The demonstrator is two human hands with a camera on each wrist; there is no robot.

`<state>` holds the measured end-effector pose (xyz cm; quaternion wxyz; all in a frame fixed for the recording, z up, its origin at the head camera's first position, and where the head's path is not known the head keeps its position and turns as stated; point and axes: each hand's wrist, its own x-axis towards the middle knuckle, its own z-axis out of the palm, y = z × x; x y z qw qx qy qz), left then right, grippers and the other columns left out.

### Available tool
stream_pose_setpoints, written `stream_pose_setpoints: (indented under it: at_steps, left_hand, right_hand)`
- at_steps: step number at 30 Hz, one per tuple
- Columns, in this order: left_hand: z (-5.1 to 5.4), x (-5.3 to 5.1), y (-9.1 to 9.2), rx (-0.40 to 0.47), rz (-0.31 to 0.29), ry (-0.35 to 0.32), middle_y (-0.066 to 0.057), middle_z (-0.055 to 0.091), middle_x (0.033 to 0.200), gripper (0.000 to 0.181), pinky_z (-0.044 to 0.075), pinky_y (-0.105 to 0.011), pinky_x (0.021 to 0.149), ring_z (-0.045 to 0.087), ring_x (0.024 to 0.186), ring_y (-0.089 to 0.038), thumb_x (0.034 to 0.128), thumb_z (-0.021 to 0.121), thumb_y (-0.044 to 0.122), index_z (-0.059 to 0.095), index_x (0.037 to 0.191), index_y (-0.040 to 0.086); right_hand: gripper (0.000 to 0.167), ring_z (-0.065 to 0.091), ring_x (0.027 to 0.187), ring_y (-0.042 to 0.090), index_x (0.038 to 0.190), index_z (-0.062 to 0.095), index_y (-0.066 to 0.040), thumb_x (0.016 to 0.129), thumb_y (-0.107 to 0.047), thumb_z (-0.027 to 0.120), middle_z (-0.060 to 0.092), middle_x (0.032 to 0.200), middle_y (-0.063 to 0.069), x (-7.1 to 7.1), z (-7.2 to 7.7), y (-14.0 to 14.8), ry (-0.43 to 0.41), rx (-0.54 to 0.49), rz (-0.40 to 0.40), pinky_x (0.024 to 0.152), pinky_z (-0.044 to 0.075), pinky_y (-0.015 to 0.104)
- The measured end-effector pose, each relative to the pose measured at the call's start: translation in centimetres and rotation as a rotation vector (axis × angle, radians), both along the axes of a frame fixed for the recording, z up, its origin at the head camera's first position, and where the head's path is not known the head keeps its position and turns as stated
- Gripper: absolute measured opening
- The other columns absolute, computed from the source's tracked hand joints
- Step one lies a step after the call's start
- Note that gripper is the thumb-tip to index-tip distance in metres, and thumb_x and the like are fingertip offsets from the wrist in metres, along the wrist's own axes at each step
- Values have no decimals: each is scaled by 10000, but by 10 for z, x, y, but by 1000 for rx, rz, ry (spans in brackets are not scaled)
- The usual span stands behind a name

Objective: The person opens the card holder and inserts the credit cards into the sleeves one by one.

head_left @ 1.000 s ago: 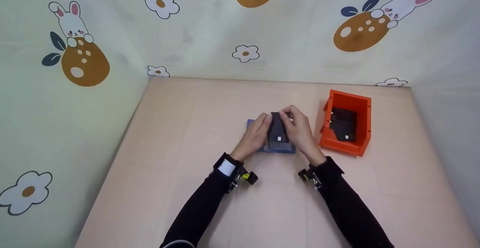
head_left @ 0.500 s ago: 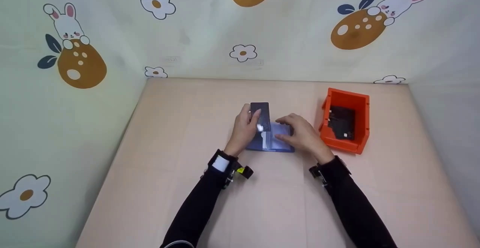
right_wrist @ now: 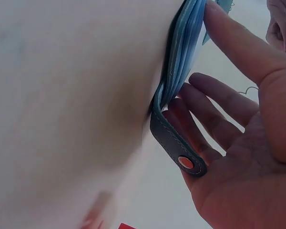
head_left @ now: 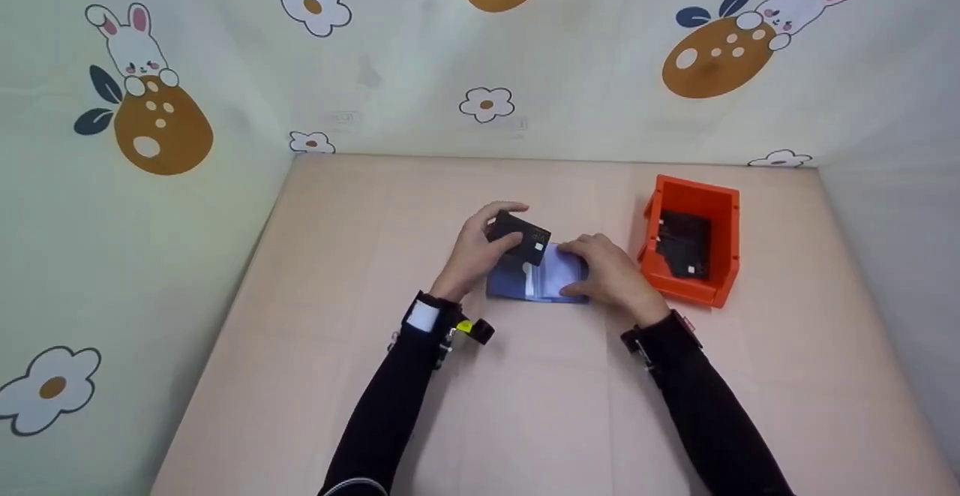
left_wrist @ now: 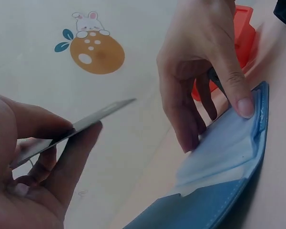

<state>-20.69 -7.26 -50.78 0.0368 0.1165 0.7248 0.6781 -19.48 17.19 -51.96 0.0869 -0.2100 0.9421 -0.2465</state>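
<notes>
My left hand (head_left: 474,247) pinches a black card (head_left: 534,241) between thumb and fingers, tilted and raised above the left half of a blue card holder (head_left: 508,284). A small white square and pale markings show on the card's face. Seen nearly edge-on in the left wrist view, the card (left_wrist: 105,111) is a thin sheet. The card holder lies spread on the table, with clear sleeves on its right half. My right hand (head_left: 611,271) holds that half by its near and far edges. In the right wrist view a snap strap (right_wrist: 178,148) hangs from the holder.
An orange-red bin (head_left: 733,248) stands to the right of my right hand, with several black cards (head_left: 684,241) in it. The pale tabletop (head_left: 360,271) reaches back to a printed cloth wall (head_left: 405,61).
Both hands were on the black card over the holder. The right hand let go and came down onto the sleeves. The left hand shifted left with the card and tilted it.
</notes>
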Motion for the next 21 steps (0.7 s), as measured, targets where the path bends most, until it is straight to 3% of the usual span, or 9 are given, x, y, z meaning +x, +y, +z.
stream_pose_setpoints:
  at_steps: [3, 5, 9, 13, 16, 21]
  left_hand:
    - [0, -2, -3, -8, 22, -4, -113, 684, 1236, 231, 559, -298, 934, 698, 1081, -220, 951, 699, 6, 705, 1180, 40]
    - [0, -2, -4, -36, 70, 2, -116, 716, 1133, 156, 540, -302, 946, 700, 1033, -208, 944, 712, 10, 697, 1099, 20]
    - [-1, -2, -5, -140, 112, 3, -135, 696, 1057, 205, 515, -305, 934, 662, 1006, -198, 955, 686, -11, 673, 1159, 6]
    - [-2, 0, -4, -269, 62, -46, -138, 657, 1094, 257, 541, -267, 826, 629, 944, -174, 993, 629, 2, 688, 1244, 10]
    - [-4, 2, -2, -336, 53, -63, -124, 674, 1054, 188, 521, -239, 738, 608, 849, -152, 993, 641, 28, 724, 1160, 8]
    - [-10, 3, 2, -380, 127, -67, -70, 658, 922, 80, 482, -229, 731, 574, 795, -137, 964, 668, 31, 683, 1035, -4]
  right_hand:
    - [741, 575, 1117, 306, 1404, 640, -68, 755, -258, 943, 690, 1289, 137, -1, 0, 1, -15, -10, -7, 1045, 503, 474]
    - [745, 575, 1105, 299, 1409, 637, -69, 755, -250, 944, 692, 1298, 131, -1, 0, 1, -25, -15, -12, 1039, 505, 465]
    - [740, 570, 1094, 299, 1408, 643, -72, 756, -250, 944, 695, 1313, 128, -1, 0, 3, -38, -19, -13, 1025, 508, 458]
    - [728, 577, 1104, 312, 1387, 659, -63, 744, -240, 950, 701, 1316, 134, -1, 0, 6, -15, -36, -5, 1014, 503, 470]
    - [717, 587, 1108, 316, 1368, 672, -54, 734, -234, 954, 711, 1308, 135, 0, -1, 8, 11, -49, 3, 1003, 497, 472]
    - [715, 610, 1150, 338, 1356, 681, -50, 723, -235, 959, 713, 1313, 141, -1, -1, 8, 6, -42, -2, 1049, 479, 491]
